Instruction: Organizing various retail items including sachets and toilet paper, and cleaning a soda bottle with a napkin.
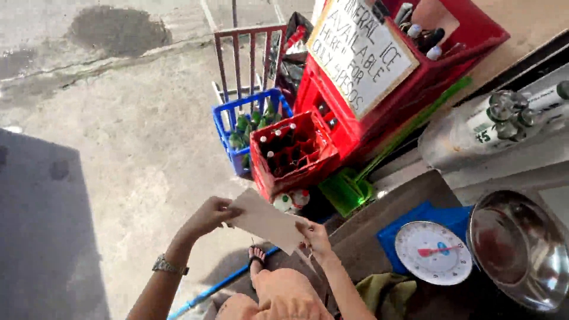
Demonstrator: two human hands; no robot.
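Over the floor (118,148), L hand (207,216) & R hand (314,237) both pinch a card (267,222) by its ends, near red crate (293,154) w/ bottles.

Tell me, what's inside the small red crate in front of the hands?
The small red crate holds dark bottles with pale caps, standing upright in its compartments. Only their tops and shoulders show; the lower parts are hidden by the dividers and walls, so what is in them cannot be told.
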